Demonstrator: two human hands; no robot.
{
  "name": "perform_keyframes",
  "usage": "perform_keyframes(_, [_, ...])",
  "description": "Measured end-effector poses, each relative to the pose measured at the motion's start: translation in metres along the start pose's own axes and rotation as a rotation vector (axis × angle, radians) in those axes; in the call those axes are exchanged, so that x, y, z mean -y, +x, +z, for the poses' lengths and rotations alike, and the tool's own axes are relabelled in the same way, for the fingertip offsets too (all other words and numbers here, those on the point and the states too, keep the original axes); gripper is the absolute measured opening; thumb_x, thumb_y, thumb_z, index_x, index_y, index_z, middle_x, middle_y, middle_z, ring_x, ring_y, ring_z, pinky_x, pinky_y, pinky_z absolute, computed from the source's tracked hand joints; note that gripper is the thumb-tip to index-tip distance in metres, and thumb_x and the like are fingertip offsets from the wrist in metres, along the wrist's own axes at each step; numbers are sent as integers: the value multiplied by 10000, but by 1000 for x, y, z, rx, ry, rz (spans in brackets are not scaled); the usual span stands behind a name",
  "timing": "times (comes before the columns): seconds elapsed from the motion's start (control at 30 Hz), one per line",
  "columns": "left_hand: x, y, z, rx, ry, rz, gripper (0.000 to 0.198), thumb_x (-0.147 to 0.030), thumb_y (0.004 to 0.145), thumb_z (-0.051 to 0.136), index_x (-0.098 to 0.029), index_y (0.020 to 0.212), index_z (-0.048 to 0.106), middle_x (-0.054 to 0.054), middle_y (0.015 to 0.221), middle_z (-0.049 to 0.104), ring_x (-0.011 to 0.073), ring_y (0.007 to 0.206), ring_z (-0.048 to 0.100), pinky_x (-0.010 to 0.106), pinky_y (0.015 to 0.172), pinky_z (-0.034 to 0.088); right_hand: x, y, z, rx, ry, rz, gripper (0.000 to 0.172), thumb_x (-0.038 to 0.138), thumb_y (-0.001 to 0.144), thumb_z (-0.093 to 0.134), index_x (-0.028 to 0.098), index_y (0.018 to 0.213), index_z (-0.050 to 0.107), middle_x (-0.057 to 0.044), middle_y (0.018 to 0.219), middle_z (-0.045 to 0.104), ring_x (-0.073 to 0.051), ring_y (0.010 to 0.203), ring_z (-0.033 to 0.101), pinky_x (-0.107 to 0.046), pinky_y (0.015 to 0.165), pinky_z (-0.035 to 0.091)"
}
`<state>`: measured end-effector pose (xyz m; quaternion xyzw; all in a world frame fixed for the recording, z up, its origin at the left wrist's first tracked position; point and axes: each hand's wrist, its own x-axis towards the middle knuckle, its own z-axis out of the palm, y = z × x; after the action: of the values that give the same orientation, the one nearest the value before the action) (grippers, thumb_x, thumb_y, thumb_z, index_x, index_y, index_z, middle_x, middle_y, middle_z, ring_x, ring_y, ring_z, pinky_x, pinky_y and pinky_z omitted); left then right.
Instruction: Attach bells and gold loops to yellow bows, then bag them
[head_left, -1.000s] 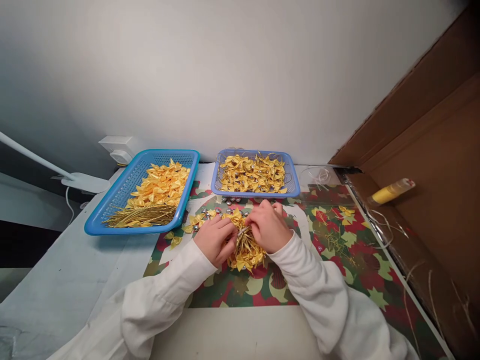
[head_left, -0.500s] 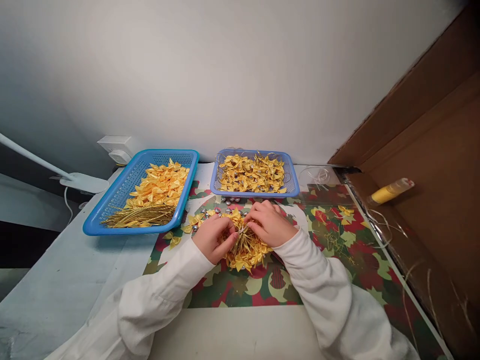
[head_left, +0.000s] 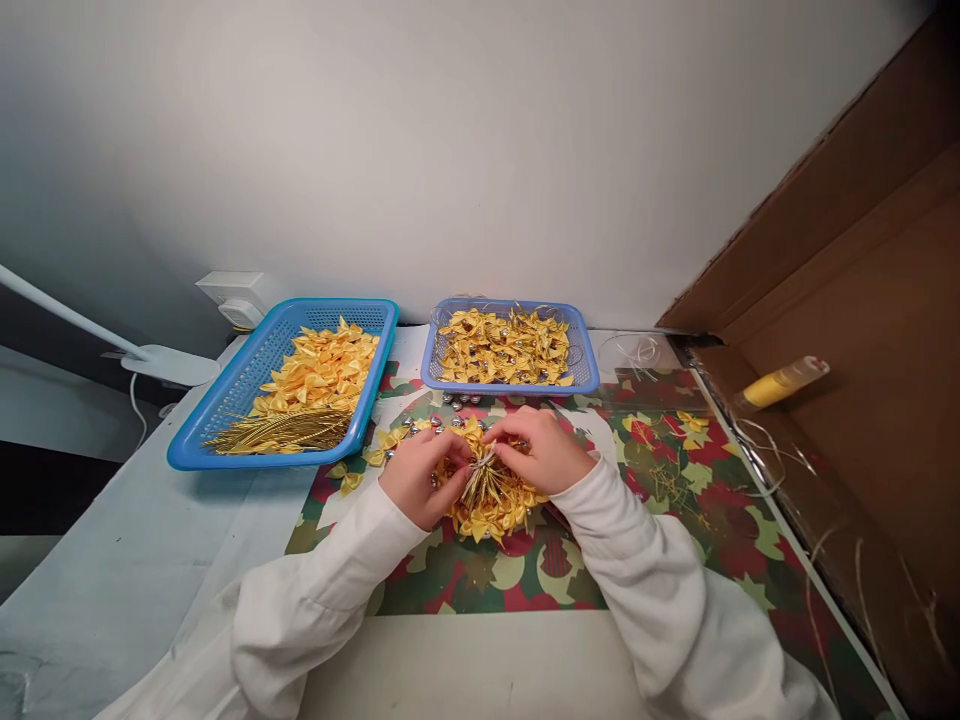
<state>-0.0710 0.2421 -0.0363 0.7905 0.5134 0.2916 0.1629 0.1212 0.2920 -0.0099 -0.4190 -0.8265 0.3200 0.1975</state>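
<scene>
A bundle of gold cords [head_left: 482, 487] fans out toward me over the patterned sheet, with yellow ribbon bows [head_left: 480, 522] and small silver bells around its lower end. White string [head_left: 482, 461] is wound about its gathered top. My left hand [head_left: 424, 478] pinches the string from the left, thumb and forefinger close together. From the other side, my right hand [head_left: 546, 452] pinches it too, its fingertips a short way from the left ones. Behind the hands lie loose silver bells [head_left: 456, 422]. The string's ends are too small to make out.
The left blue basket [head_left: 184, 445] carries loose yellow bows and gold cords. Another basket [head_left: 592, 375] at the back holds bows with bells. At right are a cardboard wall [head_left: 862, 270], a yellow-and-clear tube [head_left: 784, 383] and string scraps. A white lamp base [head_left: 172, 365] stands far left.
My fingertips have drawn slightly apart at the top of the bundle, and more of the white string shows between them. The baskets have not moved.
</scene>
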Motion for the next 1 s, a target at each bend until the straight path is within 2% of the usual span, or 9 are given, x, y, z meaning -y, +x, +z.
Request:
perform_keyframes(0.37, [-2, -2, -2, -37, 66, 12, 54, -226, 763, 609, -219, 765, 662, -3, 657, 696, 172, 621, 545, 291, 580, 430, -5, 1, -4, 71, -18, 15, 42, 161, 769, 677, 196, 746, 672, -5, 833, 710, -178, 885, 562, -327, 824, 330])
perform_keyframes(0.7, [2, -8, 0, -51, 210, 70, 159, -282, 828, 545, -191, 707, 594, 14, 620, 639, 187, 622, 502, 312, 594, 394, -5, 1, 2, 103, -268, 47, 194, 265, 908, 489, 174, 744, 541, -16, 855, 626, -169, 843, 475, -317, 736, 246])
perform_keyframes(0.83, [1, -6, 3, -20, 374, 133, 223, -285, 865, 462, -191, 679, 539, 41, 664, 595, 198, 628, 451, 325, 584, 335, -7, 2, 6, 119, -349, -38, 271, 283, 955, 386, 176, 753, 532, -27, 850, 617, -172, 846, 442, -324, 719, 223])
perform_keyframes(1.0, [0, -5, 5, 3, 534, 211, 245, -279, 881, 430, -193, 679, 540, 60, 726, 577, 211, 683, 444, 335, 615, 302, -16, 5, 12, 59, -279, -122, 330, 300, 961, 384, 170, 684, 507, -2, 742, 599, -151, 796, 423, -319, 701, 207])
